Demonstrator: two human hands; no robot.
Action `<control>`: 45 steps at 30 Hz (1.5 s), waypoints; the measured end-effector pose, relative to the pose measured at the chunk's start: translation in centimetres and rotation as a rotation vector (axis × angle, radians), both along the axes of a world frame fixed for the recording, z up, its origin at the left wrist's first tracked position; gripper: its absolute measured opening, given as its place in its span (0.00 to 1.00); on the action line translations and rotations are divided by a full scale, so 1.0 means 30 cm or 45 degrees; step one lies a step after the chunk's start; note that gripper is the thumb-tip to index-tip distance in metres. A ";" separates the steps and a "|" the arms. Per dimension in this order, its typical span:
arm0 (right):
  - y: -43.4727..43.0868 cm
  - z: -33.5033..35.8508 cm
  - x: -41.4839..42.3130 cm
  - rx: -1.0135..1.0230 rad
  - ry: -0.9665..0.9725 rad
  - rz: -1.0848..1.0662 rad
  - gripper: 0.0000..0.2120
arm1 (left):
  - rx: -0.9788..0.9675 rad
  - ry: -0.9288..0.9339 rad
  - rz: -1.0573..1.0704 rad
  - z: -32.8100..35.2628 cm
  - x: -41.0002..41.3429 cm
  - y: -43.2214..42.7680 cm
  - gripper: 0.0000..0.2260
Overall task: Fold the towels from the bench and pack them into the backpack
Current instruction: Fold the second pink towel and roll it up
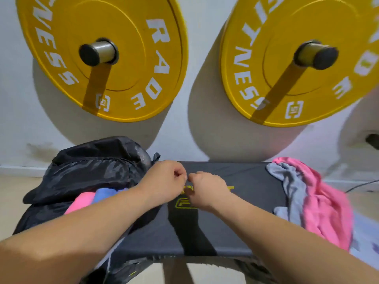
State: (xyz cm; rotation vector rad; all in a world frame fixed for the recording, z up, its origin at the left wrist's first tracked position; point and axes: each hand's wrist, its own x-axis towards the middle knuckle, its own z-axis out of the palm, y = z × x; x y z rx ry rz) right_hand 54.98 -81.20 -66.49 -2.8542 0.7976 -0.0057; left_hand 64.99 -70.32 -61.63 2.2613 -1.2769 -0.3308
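Left grip [164, 181], right grip [207, 189] over bench [246, 177] (towels [320, 201] at right edge)

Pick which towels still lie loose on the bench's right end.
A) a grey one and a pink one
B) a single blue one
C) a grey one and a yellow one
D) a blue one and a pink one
A: a grey towel and a pink towel lie crumpled together on the right end of the bench, outside the backpack.
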 end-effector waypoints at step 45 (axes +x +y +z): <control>-0.562 0.152 -0.584 0.431 -1.209 -0.930 0.03 | 0.016 0.090 -0.329 -0.141 -0.304 -0.137 0.05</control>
